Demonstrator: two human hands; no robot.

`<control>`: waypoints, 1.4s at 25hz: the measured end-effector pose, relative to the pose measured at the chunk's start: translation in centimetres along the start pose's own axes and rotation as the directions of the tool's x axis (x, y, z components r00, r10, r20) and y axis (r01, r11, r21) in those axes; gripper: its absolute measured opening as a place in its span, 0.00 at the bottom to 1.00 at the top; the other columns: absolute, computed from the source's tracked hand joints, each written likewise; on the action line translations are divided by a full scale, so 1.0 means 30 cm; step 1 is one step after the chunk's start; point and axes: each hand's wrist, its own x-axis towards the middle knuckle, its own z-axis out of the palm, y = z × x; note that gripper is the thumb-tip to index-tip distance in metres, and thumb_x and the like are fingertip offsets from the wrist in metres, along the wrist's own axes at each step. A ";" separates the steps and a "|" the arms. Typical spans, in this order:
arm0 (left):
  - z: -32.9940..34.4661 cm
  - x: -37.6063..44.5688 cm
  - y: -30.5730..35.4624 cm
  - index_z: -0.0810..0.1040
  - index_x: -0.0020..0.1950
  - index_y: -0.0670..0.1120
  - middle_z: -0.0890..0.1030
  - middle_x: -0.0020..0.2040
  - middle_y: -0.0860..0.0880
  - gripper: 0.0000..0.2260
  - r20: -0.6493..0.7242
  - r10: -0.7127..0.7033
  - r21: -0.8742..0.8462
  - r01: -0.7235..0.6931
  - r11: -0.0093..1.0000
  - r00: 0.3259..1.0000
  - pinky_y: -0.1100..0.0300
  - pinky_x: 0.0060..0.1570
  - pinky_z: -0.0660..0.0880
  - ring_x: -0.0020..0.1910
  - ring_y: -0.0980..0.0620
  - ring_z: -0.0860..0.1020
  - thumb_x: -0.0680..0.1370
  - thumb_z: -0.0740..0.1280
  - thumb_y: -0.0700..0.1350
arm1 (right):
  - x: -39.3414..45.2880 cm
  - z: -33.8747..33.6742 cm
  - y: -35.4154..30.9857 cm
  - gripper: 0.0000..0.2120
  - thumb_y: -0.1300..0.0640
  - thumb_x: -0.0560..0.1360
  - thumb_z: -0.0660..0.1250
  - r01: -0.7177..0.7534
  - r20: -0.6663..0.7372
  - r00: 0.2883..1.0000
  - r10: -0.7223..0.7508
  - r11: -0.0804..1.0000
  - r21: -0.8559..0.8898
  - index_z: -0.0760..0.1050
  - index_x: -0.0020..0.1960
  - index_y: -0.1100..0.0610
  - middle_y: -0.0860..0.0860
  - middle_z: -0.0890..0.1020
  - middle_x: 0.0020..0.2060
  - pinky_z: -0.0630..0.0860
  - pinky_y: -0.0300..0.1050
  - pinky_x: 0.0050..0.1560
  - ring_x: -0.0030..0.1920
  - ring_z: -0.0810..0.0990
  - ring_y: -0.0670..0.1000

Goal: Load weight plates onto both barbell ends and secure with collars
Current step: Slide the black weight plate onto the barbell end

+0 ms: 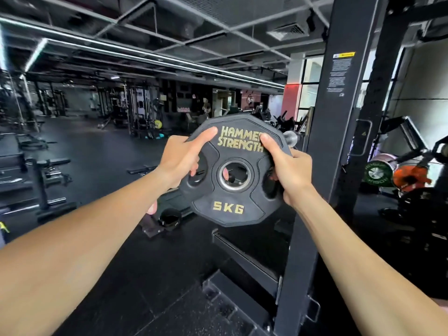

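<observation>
I have the 5 kg weight plate [234, 169] up in front of me, held in the air just left of the tall black rack post [322, 146]. My left hand [180, 161] grips its left edge, thumb flat on the face and fingers poking through the side grip hole. My right hand [291, 170] grips the right edge the same way.

The shiny barbell end [290, 137] peeks out from behind the plate, right beside the post. The hole in the plate is not lined up with it yet.

What could go wrong: if I push the plate on crooked, the metal ring in the middle could catch on the bar end and stick. My fingers are through the holes, so they could get pinched behind the plate. If I let go too soon, it could drop toward my feet.

The plate is black rubber with many flat sides, gold letters and a smooth steel ring round the hole. I think a collar may lie on the floor [101, 166] below, but it is too dark to be sure.
</observation>
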 end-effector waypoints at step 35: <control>0.092 0.706 -0.374 0.78 0.32 0.44 0.66 0.20 0.49 0.22 0.380 0.048 -0.276 0.063 0.959 0.924 0.51 0.31 0.65 0.21 0.48 0.63 0.73 0.70 0.61 | 0.300 0.290 0.173 0.35 0.32 0.65 0.77 0.182 -0.331 0.876 -0.350 0.877 -0.445 0.67 0.29 0.62 0.47 0.68 0.23 0.64 0.35 0.27 0.27 0.66 0.47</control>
